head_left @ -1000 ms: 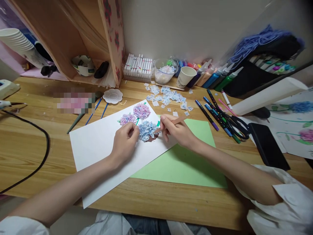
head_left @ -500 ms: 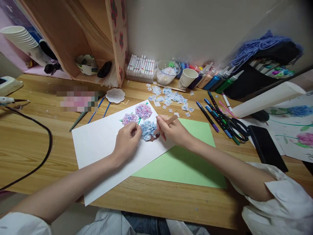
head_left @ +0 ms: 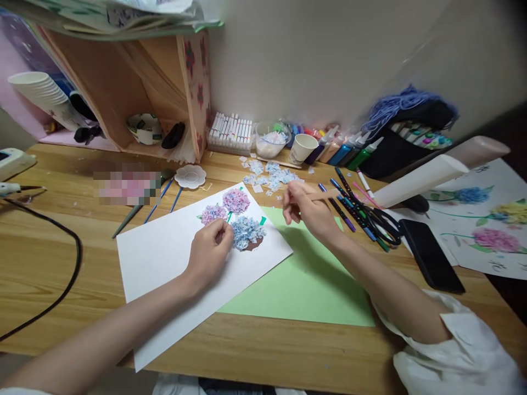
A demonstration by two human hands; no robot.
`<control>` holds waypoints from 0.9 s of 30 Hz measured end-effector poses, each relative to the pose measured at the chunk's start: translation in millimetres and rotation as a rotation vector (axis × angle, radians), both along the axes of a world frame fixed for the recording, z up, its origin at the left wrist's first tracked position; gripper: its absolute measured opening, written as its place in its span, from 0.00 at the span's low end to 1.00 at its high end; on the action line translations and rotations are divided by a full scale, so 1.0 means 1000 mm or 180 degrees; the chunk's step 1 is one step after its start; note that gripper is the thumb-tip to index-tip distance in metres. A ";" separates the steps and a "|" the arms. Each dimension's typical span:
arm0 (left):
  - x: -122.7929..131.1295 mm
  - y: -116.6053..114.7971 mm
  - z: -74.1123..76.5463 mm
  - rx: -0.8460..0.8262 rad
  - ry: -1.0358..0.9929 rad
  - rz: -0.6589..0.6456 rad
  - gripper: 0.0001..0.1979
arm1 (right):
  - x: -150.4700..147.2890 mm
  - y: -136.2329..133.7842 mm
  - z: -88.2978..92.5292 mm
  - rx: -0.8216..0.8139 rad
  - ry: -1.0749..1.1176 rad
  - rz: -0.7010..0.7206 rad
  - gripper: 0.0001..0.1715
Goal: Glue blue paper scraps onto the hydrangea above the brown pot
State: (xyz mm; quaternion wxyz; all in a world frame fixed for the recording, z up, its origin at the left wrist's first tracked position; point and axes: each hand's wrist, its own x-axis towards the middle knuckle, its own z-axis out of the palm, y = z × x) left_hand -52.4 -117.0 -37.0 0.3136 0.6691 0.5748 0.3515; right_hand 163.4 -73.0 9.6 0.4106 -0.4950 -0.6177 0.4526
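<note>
A white sheet of paper (head_left: 164, 274) lies tilted on the table, bearing two pink-purple paper flowers (head_left: 236, 201) and a blue one (head_left: 246, 232) made of small crumpled pieces. Brown shows at the blue flower's lower right edge. My left hand (head_left: 209, 247) rests on the sheet beside the blue flower, its fingers curled into a pinch; whatever they hold, if anything, is hidden. Raised above a green sheet (head_left: 300, 285), my right hand (head_left: 307, 208) grips a flat tan stick (head_left: 323, 195). Small pale-blue paper squares (head_left: 272, 176) are scattered behind the white sheet.
Along the wall stand a marker box (head_left: 231, 131), a plastic bowl (head_left: 270, 140), a paper cup (head_left: 303, 149) and paint bottles (head_left: 346, 149). Pens (head_left: 341, 211), scissors (head_left: 385, 224) and a phone (head_left: 430, 255) lie at right. A black cable (head_left: 78, 263) curves at left.
My right hand has lifted off the blue flower and moved right and up, still holding the tan stick. My left hand stays on the sheet. The camera view has shifted slightly.
</note>
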 end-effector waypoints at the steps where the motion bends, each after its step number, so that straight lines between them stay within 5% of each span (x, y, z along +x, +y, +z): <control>1: 0.000 0.000 0.000 0.0006 -0.0006 -0.0014 0.13 | 0.008 0.001 -0.001 0.0282 -0.0100 -0.0078 0.21; 7: -0.002 -0.001 -0.001 0.0063 -0.0011 -0.0054 0.14 | 0.033 0.021 -0.029 0.1047 -0.1498 0.0063 0.12; 11: -0.002 -0.002 -0.001 0.0044 -0.0011 -0.0060 0.14 | 0.028 0.034 -0.046 0.1368 -0.1751 0.0183 0.04; 19: -0.003 -0.003 -0.001 0.0132 0.0083 -0.0096 0.14 | 0.018 0.052 -0.050 0.1490 -0.1958 0.0176 0.08; 22: -0.003 -0.004 0.001 0.0140 0.0168 -0.0100 0.14 | 0.014 0.043 -0.044 0.1237 -0.1572 -0.0039 0.07; 27: -0.002 -0.004 0.002 0.0145 0.0084 -0.0292 0.12 | -0.002 0.006 -0.028 -0.0181 0.0276 0.0059 0.16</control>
